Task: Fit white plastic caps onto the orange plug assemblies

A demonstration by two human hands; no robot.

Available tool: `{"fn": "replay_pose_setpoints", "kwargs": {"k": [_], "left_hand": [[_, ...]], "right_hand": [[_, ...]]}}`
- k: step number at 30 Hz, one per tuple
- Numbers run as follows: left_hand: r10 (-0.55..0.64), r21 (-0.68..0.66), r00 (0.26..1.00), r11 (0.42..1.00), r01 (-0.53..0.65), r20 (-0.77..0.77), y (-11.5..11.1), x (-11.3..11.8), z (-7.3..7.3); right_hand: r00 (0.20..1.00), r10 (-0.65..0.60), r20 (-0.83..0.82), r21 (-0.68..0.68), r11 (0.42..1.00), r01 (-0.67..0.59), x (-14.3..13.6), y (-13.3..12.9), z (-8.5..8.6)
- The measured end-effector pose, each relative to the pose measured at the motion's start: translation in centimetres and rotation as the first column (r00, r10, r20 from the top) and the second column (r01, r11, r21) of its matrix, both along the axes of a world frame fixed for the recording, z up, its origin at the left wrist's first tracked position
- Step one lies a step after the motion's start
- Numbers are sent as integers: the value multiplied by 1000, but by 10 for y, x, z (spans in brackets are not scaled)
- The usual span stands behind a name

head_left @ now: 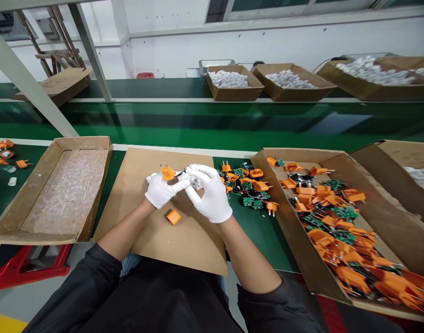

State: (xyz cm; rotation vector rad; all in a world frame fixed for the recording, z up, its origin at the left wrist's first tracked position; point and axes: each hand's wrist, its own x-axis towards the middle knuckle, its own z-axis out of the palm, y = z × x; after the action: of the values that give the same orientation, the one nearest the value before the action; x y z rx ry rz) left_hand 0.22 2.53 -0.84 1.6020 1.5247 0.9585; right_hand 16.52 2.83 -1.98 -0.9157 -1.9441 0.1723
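My left hand [159, 190], in a white glove, grips an orange plug piece [168, 173] whose two metal pins point up and away. Close against it on the right, my right hand [212, 194], also gloved, has its fingers bent toward the left fingertips; what they pinch is too small to make out. White small parts [196, 181] lie partly hidden behind the right fingers. An orange sleeve [172, 217] rests on the brown cardboard sheet [177, 252] below the hands.
Orange plugs with green circuit boards lie loose [248, 185] and fill a large box [291, 247] at right. A shallow box [102, 185] stands left. Boxes of white parts [238, 95] line the back shelf beyond the green belt [170, 122]. A metal post [90, 51] rises at left.
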Motion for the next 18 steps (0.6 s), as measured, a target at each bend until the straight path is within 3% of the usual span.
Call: {"fn": "replay_pose_setpoints", "kwargs": {"k": [5, 7, 9, 14, 18], "left_hand": [[-211, -58, 976, 977, 207, -61, 5, -7, 0], [-323, -74, 943, 941, 329, 83, 4, -5, -6], [-405, -77, 849, 888, 454, 339, 3, 0, -16], [-376, 1, 739, 891, 453, 558, 0, 14, -38], [-368, 67, 702, 906, 417, 609, -1, 17, -42]], "right_hand": [[977, 213, 9, -84, 974, -212, 7, 6, 2], [977, 204, -63, -116, 971, -210, 7, 4, 2], [974, 187, -131, -130, 970, -203, 6, 2, 2], [960, 196, -200, -171, 958, -231, 4, -1, 0], [956, 169, -241, -209, 953, -221, 2, 0, -1]]}}
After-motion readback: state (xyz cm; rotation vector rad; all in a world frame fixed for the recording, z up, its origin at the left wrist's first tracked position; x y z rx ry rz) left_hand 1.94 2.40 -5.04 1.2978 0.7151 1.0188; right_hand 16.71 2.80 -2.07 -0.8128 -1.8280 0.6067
